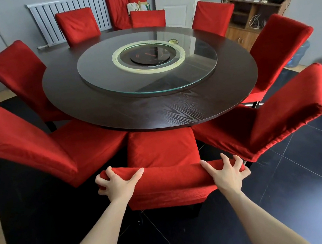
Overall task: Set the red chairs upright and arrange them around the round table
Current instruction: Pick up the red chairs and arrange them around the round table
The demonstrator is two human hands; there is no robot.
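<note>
Near chair [162, 152], upright, seat under table [154, 112]; left hand [119, 182] and right hand [228, 171] grasping its backrest top.

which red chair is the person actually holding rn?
The nearest chair, front centre: the only one gripped, with the left hand and right hand on its backrest top.

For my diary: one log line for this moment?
left hand grips near chair | right hand grips near chair | upright at round table
</note>
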